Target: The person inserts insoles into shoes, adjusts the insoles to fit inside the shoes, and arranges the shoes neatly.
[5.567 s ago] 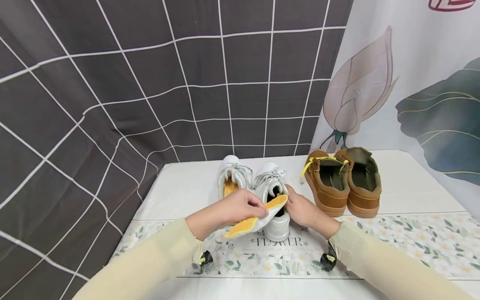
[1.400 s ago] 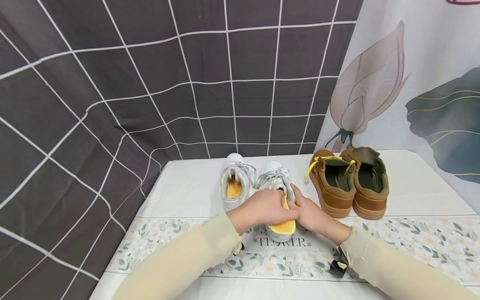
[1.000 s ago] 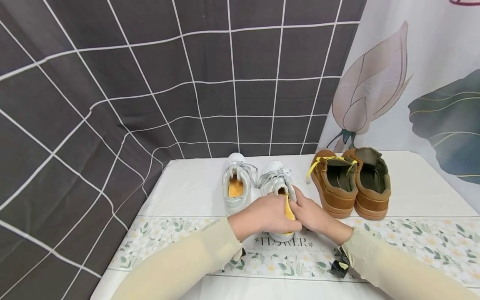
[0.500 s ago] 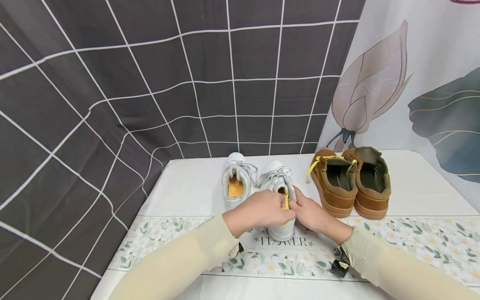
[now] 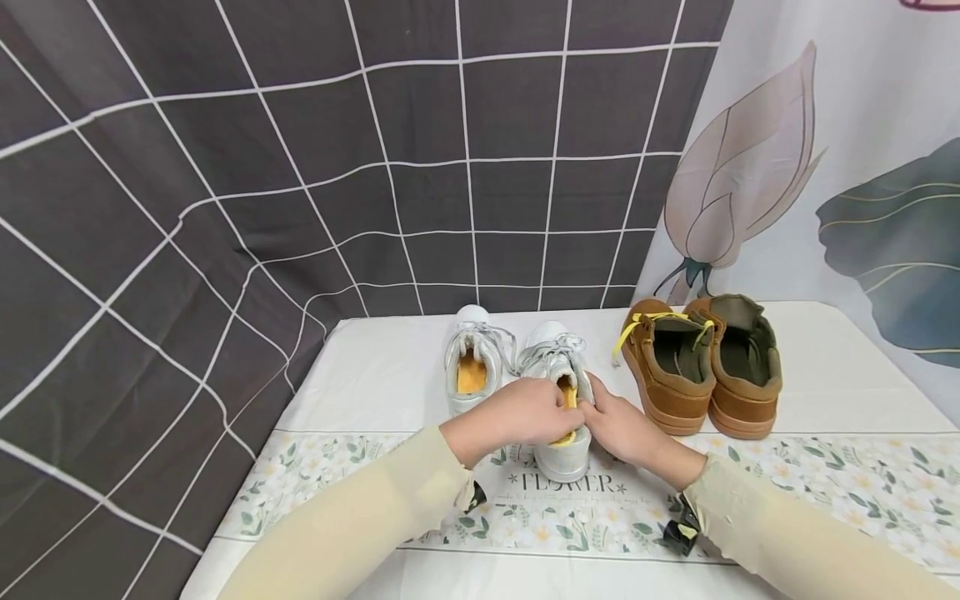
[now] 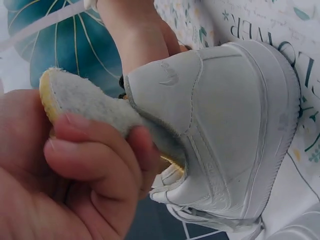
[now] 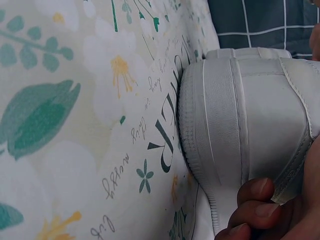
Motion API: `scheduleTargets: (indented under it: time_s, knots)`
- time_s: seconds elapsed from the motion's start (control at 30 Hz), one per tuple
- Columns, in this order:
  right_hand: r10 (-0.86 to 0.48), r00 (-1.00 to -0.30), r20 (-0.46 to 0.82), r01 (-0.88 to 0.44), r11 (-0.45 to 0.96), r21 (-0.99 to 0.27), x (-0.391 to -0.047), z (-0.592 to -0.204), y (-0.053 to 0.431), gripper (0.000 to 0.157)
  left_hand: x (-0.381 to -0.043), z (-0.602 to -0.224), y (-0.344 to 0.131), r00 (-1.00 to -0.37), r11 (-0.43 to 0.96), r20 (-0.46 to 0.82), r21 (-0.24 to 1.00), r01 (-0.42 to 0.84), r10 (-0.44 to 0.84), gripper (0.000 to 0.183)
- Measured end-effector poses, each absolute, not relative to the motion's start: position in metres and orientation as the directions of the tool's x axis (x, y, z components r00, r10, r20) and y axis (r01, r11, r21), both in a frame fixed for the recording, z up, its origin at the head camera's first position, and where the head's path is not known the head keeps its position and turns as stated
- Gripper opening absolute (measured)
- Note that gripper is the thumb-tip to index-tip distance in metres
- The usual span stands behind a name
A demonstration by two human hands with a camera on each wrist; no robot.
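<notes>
Yellow insole point(image 5: 567, 406) is half-fed into the right-hand white sneaker point(image 5: 561, 454), centre of the head view; the heel end is still out. In the left wrist view the insole point(image 6: 85, 102) is seen folded over the heel collar of the sneaker point(image 6: 225, 125), fuzzy underside outward.

Left hand point(image 5: 517, 414): fingers curled, insole heel pinched between thumb and fingers point(image 6: 95, 150). Right hand point(image 5: 622, 429): sneaker gripped at the side near the heel, fingertips point(image 7: 255, 200) curled on the upper at the lower right of the right wrist view.

Risks, judged from this state:
- Insole could be creased or bunched inside if pushed while folded; toe end is hidden, so flat seating cannot be confirmed.
- Heel collar could be crushed inward if the fold is forced over it.
- Sneaker could slide on the floral tablecloth point(image 5: 825, 492) if the right-hand hold is eased during the push.
- Second white sneaker point(image 5: 471, 375), just beside on the left, could be nudged by the left forearm.
- Brown shoes point(image 5: 705, 367), right of centre, stand apart; low contact risk.
</notes>
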State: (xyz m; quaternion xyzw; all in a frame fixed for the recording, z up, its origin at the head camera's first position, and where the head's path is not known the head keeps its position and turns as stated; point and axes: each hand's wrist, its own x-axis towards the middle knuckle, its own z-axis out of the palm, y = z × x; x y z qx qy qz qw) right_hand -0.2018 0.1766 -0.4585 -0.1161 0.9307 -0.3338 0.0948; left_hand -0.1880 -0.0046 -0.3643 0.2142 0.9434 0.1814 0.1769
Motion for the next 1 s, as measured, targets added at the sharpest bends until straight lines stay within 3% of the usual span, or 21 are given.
scheduleTargets:
  time_s: [0.23,0.4,0.63,0.83,1.0]
  knots:
    - [-0.280,-0.954,-0.102,-0.149,0.746,-0.649,-0.202,-0.459,0.177,0.073,-0.193,-0.366,0.001,-0.850,0.837,-0.292,0.476,0.269,0.439,0.054]
    - [-0.282,-0.953,-0.114,-0.142,0.743,-0.655,-0.202,-0.459,0.176,0.077,-0.198,-0.373,0.006,-0.872,0.859,-0.276,0.443,0.257,0.404,0.057]
    - [-0.283,-0.954,-0.101,-0.145,0.728,-0.671,-0.200,-0.460,0.177,0.075,-0.206,-0.381,0.009,-0.906,0.889,-0.175,0.335,0.313,0.385,0.052]
    - [-0.277,-0.955,-0.101,-0.142,0.731,-0.668,-0.200,-0.460,0.176,0.073,-0.205,-0.390,0.021,-0.937,0.935,-0.092,0.154,0.320,0.336,0.035]
    - [-0.279,-0.955,-0.099,-0.145,0.732,-0.666,-0.200,-0.460,0.177,0.074,-0.204,-0.397,0.022,-0.935,0.933,-0.028,0.089,0.349,0.353,0.037]
